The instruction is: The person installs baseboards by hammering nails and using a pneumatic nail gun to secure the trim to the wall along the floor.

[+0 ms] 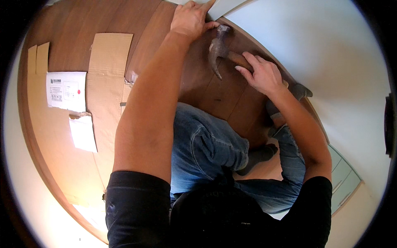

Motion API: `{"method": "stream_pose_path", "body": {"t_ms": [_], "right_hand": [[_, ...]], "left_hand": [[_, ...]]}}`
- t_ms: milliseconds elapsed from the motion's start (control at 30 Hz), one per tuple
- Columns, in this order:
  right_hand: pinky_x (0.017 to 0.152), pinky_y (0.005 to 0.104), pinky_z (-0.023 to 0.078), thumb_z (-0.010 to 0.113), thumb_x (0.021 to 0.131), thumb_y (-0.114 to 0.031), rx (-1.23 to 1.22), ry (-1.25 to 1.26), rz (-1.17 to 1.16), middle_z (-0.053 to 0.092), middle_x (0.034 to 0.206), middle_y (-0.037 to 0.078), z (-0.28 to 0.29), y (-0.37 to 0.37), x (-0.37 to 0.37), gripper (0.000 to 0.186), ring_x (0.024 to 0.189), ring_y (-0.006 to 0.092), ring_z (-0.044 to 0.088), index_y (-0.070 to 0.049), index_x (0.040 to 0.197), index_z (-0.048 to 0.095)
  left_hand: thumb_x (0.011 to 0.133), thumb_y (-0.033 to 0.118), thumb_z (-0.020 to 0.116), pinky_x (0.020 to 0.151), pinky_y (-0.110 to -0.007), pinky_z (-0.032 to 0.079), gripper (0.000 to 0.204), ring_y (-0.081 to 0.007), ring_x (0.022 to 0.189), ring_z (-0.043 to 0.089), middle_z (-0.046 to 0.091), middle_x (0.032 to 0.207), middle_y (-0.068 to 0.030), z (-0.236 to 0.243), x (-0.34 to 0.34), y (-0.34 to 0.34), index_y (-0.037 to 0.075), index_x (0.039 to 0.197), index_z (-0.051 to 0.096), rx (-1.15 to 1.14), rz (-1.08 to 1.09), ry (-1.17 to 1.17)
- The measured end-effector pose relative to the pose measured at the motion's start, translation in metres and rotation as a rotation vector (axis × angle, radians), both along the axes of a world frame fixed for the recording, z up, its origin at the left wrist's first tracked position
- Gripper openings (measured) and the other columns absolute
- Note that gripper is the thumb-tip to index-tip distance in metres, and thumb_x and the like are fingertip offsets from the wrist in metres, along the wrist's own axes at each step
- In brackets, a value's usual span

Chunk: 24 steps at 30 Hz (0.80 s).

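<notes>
My right hand point(264, 75) is wrapped round the wooden handle of a claw hammer point(219, 48). The hammer's worn metal head lies over the brown floor with its claw curving toward me. At the far edge, my left hand point(189, 20) presses near the foot of a white door frame point(223, 7). Its index finger and thumb are spread apart, the thumb reaching close to the hammer's striking face. Part of the left hand's other fingers is hidden. A brown skirting board point(264, 51) runs along the wall from that corner.
Flattened cardboard point(109, 58) with a white printed label point(66, 91) covers the floor at left. My jeans-clad legs point(206, 138) are folded on the wooden floor point(202, 91). A white wall point(326, 62) rises close on the right, with a pale green cabinet point(342, 175) nearer me.
</notes>
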State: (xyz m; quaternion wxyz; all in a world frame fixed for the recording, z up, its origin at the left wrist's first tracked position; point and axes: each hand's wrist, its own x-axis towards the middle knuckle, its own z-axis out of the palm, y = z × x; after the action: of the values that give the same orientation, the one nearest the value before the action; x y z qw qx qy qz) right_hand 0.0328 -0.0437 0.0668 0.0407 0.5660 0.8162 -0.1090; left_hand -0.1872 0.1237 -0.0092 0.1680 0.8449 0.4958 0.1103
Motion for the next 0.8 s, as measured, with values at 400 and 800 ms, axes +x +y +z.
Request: {"method": "stream_pose_path", "body": {"t_ms": [400, 800], "right_hand": [[0.065, 0.0446, 0.059, 0.064, 0.093, -0.052, -0.082, -0.020, -0.070, 0.068, 0.095, 0.016, 0.001, -0.001, 0.000, 0.052, 0.078, 0.0366, 0.070, -0.014, 0.129, 0.059], [0.065, 0.0418, 0.057, 0.070, 0.090, -0.044, -0.030, 0.003, 0.045, 0.066, 0.091, 0.014, 0.007, -0.009, -0.008, 0.047, 0.078, 0.0333, 0.068, -0.012, 0.124, 0.061]], "left_hand": [[0.082, 0.063, 0.068, 0.104, -0.044, 0.043, 0.090, -0.0297, 0.122, 0.056, 0.065, 0.128, -0.0116, -0.002, -0.003, -0.001, 0.010, 0.150, 0.043, 0.015, -0.014, -0.075], [0.082, 0.066, 0.066, 0.105, -0.044, 0.042, 0.091, -0.0282, 0.124, 0.054, 0.064, 0.129, -0.0112, 0.003, 0.000, -0.002, 0.012, 0.151, 0.042, -0.011, 0.008, -0.023]]}}
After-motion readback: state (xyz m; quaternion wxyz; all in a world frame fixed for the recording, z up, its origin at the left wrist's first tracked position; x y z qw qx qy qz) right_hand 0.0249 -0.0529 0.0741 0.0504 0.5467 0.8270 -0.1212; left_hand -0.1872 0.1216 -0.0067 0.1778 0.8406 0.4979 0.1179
